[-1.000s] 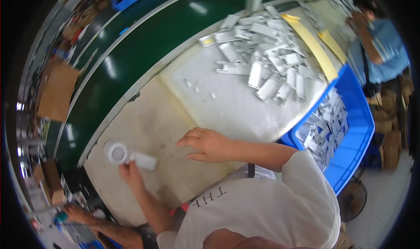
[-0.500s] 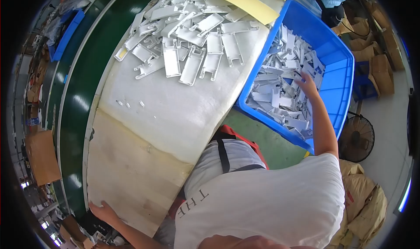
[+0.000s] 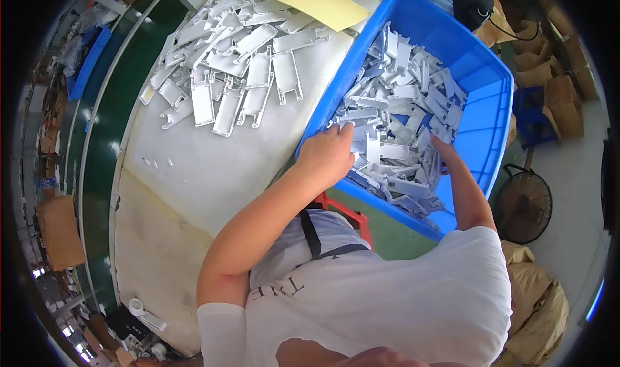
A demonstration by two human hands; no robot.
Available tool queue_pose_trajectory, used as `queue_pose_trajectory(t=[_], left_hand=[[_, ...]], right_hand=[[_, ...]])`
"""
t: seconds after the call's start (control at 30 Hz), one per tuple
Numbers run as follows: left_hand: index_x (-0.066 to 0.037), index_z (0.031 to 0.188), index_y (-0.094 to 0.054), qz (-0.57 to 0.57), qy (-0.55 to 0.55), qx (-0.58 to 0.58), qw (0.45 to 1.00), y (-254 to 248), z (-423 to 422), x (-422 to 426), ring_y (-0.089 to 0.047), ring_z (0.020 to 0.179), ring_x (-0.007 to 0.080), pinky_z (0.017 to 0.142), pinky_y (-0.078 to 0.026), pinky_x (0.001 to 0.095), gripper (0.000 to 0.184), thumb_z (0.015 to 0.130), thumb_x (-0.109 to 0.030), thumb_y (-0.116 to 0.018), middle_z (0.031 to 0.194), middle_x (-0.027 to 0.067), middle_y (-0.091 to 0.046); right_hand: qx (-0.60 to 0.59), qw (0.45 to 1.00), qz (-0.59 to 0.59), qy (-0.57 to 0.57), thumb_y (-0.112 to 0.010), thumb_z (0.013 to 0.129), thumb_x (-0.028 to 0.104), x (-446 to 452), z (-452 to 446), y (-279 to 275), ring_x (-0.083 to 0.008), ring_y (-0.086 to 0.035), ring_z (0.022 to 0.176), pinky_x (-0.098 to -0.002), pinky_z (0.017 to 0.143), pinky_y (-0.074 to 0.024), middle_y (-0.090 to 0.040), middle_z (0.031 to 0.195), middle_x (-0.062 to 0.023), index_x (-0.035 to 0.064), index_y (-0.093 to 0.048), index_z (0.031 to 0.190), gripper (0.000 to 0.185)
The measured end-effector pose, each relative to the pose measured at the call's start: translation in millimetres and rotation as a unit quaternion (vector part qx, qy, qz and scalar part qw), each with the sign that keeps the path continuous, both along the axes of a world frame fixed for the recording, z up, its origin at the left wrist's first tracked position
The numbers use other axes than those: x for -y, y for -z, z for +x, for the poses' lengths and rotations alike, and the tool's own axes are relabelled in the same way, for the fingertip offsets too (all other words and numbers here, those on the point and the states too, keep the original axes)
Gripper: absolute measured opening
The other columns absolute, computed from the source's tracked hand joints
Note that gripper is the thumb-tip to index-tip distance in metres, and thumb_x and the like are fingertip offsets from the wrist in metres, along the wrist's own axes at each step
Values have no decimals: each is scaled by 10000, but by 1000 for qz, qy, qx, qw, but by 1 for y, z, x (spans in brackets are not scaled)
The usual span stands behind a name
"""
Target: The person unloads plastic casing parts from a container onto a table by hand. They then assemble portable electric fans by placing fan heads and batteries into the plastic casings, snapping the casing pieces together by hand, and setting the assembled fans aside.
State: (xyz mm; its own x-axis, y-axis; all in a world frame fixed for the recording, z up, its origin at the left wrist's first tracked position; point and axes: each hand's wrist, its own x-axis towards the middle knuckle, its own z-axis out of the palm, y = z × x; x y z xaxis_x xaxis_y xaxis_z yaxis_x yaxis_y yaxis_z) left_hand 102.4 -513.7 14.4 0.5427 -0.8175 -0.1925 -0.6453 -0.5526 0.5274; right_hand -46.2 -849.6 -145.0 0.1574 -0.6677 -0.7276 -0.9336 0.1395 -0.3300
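Note:
My left hand (image 3: 328, 155) reaches over the table-side rim of the blue bin (image 3: 483, 131). Its fingers are bent close together among the white plastic parts (image 3: 395, 150), and what lies under them is partly hidden. Deeper in the bin, toward its right side, my right hand (image 3: 445, 152) points down into the same pile. Its fingertips are partly covered by parts, so its grip does not show. More channel-shaped white parts (image 3: 227, 109) lie heaped at the far end of the worktable (image 3: 187, 202).
A yellow sheet (image 3: 303, 0) lies beyond the heap. Small white bits (image 3: 170, 163) and a white round-headed object (image 3: 146, 314) rest on the table. A green conveyor (image 3: 103, 147) runs along the left, and a black fan (image 3: 524, 202) stands right of the bin.
My left hand has moved from the table's lower left corner to the bin. My right hand has shifted slightly lower in the pile. A white round-headed object now shows near the left hand's former place.

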Motion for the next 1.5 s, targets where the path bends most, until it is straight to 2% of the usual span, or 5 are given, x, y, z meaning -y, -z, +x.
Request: queue_pose_trajectory(t=[0.2, 0.47, 0.6, 1.07, 1.5], left_hand=[[17, 1301, -293, 163, 2, -120, 979, 38, 18, 31, -544, 1012, 379, 865, -444, 424, 718, 723, -257, -621, 1185, 275, -475], [-24, 1368, -199, 250, 39, -116, 960, 53, 18, 34, -524, 1061, 379, 892, -440, 408, 849, 696, -267, -658, 1246, 308, -398], [-29, 1379, -170, 244, 26, -123, 962, 54, 17, 33, -519, 1073, 371, 884, -445, 406, 904, 668, -240, -687, 1256, 307, -386], [-41, 1405, -69, 278, 50, -161, 946, 49, 2, 45, -530, 1054, 335, 881, -443, 387, 994, 662, -197, -711, 1234, 234, -450], [-190, 1424, -77, 42, 28, -42, 998, 50, -7, 53, -576, 991, 361, 752, -503, 427, 999, 649, -84, -699, 1361, 257, -292]], right_hand=[[112, 958, 235, 120, -529, 695, 704, -2, 1, -26, -350, -489, 1079, -519, 899, -374, -491, 1237, -131, 121, -459, 1259, 814], [224, 947, 228, -27, -563, 793, 531, -47, 29, -14, -239, -529, 1060, -373, 893, -426, -516, 1208, -104, 92, -399, 1282, 677], [267, 891, 367, 4, -549, 821, 488, -59, 47, -8, -241, -536, 1038, -353, 883, -437, -539, 1169, -119, 73, -437, 1256, 611], [352, 841, 410, 28, -482, 888, 411, -96, 66, -24, -229, -583, 937, -352, 833, -475, -590, 1058, -122, 38, -507, 1165, 465], [427, 821, 379, -30, -389, 906, 465, -100, 79, -25, -228, -609, 885, -354, 755, -505, -598, 1036, -106, 73, -477, 1197, 496]])
